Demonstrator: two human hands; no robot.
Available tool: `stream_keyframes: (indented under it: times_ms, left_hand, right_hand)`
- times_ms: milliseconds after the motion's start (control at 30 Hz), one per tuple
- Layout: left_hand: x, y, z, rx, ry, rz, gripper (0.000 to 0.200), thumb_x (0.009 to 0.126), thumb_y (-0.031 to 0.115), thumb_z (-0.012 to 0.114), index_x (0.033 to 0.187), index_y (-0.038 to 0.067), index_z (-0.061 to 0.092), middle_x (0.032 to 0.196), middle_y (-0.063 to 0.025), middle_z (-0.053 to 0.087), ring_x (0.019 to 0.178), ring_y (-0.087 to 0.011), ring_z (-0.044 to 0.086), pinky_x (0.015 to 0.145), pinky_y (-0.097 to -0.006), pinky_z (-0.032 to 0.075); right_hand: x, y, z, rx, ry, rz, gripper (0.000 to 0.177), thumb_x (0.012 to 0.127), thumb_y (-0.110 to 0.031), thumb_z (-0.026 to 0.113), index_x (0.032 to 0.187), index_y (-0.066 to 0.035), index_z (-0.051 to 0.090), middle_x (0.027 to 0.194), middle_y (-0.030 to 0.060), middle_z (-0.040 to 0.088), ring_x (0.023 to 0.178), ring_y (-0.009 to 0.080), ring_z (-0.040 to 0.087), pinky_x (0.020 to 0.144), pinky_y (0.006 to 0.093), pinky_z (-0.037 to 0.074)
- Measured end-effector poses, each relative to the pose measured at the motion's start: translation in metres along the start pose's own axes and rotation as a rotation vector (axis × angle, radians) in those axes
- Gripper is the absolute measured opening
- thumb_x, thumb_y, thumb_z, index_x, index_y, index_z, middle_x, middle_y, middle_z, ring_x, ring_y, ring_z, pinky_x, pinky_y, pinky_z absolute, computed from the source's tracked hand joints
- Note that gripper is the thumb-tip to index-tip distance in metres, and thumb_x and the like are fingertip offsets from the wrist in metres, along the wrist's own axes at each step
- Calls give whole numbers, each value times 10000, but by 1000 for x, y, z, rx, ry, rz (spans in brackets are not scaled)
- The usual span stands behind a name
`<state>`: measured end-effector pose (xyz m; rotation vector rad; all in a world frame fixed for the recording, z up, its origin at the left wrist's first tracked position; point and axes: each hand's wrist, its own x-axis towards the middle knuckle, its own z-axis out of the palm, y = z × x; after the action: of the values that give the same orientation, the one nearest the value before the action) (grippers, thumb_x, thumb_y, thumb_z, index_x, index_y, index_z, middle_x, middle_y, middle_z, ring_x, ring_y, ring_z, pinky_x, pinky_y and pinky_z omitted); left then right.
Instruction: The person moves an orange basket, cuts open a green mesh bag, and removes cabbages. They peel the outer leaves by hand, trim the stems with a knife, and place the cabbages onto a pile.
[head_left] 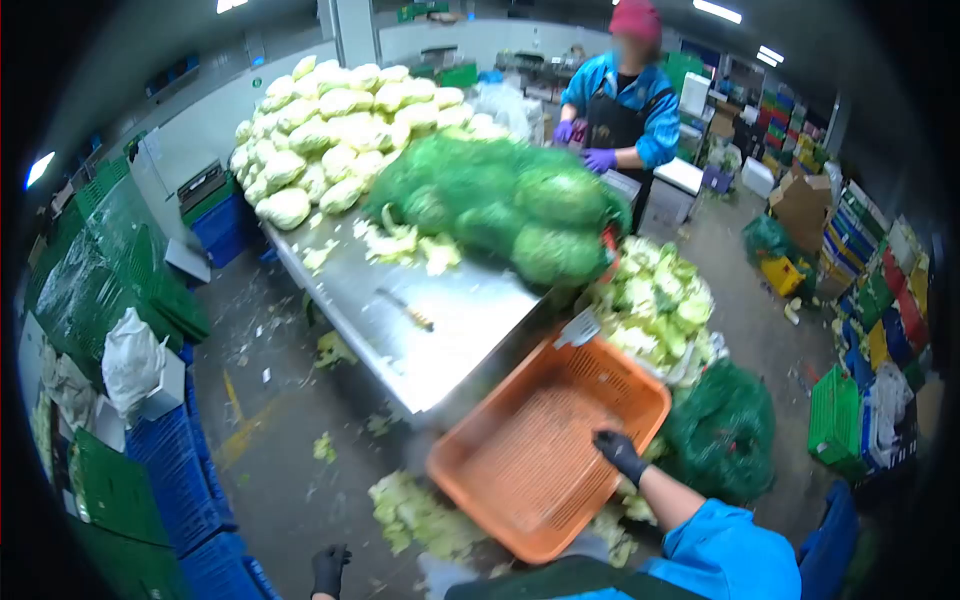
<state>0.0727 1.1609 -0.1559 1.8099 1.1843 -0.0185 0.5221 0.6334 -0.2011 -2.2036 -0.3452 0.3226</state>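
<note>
My right hand (621, 455), in a dark glove, reaches over the near right side of an empty orange crate (648, 388); its fingers are bent and look apart, with nothing seen in them. Lower left, my left hand (329, 571), also dark-gloved, hangs over the floor beside the crate, fingers apart and holding nothing. The crate lies tilted at the corner of a steel table (455, 340). A knife (408, 312) rests on that table. Behind it lies a green net sack (500, 200) of cabbages, beside a heap of pale cabbages (340, 130).
A co-worker (632, 110) with purple gloves stands behind the table. Trimmed leaves (660, 305) are piled right of the table, above a green net bundle (722, 430). Blue crates (180, 465) line the left; a green crate (838, 420) stands right. Leaves (415, 515) litter the floor.
</note>
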Motion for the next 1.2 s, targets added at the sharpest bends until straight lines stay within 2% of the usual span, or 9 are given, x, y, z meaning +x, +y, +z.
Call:
stream_keyframes:
  times_ms: [167, 433, 633, 733, 833, 900, 967, 1067, 1200]
  left_hand:
    - [-20, -76, -170, 414, 28, 164, 443, 820, 305, 585, 1060, -68, 595, 980, -204, 640, 899, -318, 622, 807, -389, 483]
    - [55, -121, -247, -22, 194, -104, 649, 782, 341, 634, 1252, -62, 439, 1173, -275, 530, 1103, -343, 523, 931, -367, 408]
    - [230, 38, -171, -276, -100, 86, 836, 803, 379, 632, 1381, -53, 212, 1397, -255, 294, 1302, -323, 295, 1049, -347, 266]
    - [257, 231, -149, -456, -192, 378, 620, 794, 295, 676, 1252, -43, 429, 1142, -154, 563, 1028, -223, 542, 908, -326, 403]
    - [351, 335, -113, -369, -236, 641, 903, 774, 301, 701, 1410, 0, 136, 1431, -184, 237, 1298, -258, 296, 1018, -325, 314]
    - [406, 399, -108, -195, -284, 774, 1046, 750, 300, 729, 1431, 71, -30, 1487, -165, 2, 1343, -307, 173, 1044, -378, 281]
    - [464, 455, -99, -159, -253, 786, 1120, 698, 366, 753, 1430, 73, -42, 1486, -172, -16, 1358, -320, 80, 1069, -376, 215]
    - [549, 499, -90, 29, -204, 894, 1252, 601, 472, 786, 1429, 96, -74, 1483, -190, -57, 1369, -354, -29, 1092, -418, 136]
    - [596, 550, -95, 586, -188, 903, 1367, 488, 568, 790, 1430, 141, -105, 1477, -201, -111, 1366, -379, -70, 1044, -595, 74]
  right_hand:
    - [35, -227, 72, 45, -11, -59, 306, 849, -193, 589, 1115, -40, 587, 1025, 124, 640, 952, 213, 607, 835, 309, 468]
    - [68, -375, 167, 42, -155, -8, 325, 824, -151, 640, 1129, -54, 585, 993, 89, 650, 882, 151, 611, 801, 284, 486]
    - [135, -358, 196, -193, 115, -30, 417, 771, -206, 672, 1161, -90, 578, 1039, 100, 639, 904, 206, 613, 796, 322, 495]
    - [175, -361, 203, -48, 219, -137, 473, 756, -186, 673, 1200, -91, 538, 1127, 171, 581, 1041, 292, 561, 905, 348, 442]
    - [234, -371, 215, -200, 303, -310, 659, 712, -164, 699, 1301, -87, 412, 1249, 207, 486, 1137, 357, 477, 971, 384, 390]
    - [265, -376, 237, 262, 315, -163, 755, 668, -169, 734, 1321, -74, 368, 1255, 234, 462, 1158, 382, 442, 976, 421, 376]
    - [274, -400, 238, -613, 246, -134, 622, 758, -130, 621, 1326, -95, 371, 1331, 176, 397, 1178, 319, 395, 934, 421, 388]
    - [296, -389, 243, -471, 502, -423, 331, 760, -169, 628, 1072, -74, 573, 1020, 163, 565, 913, 360, 504, 772, 447, 415]
    - [292, -414, 244, -236, 543, -143, 249, 823, -100, 566, 1064, -41, 588, 935, 146, 587, 815, 283, 572, 720, 366, 469]
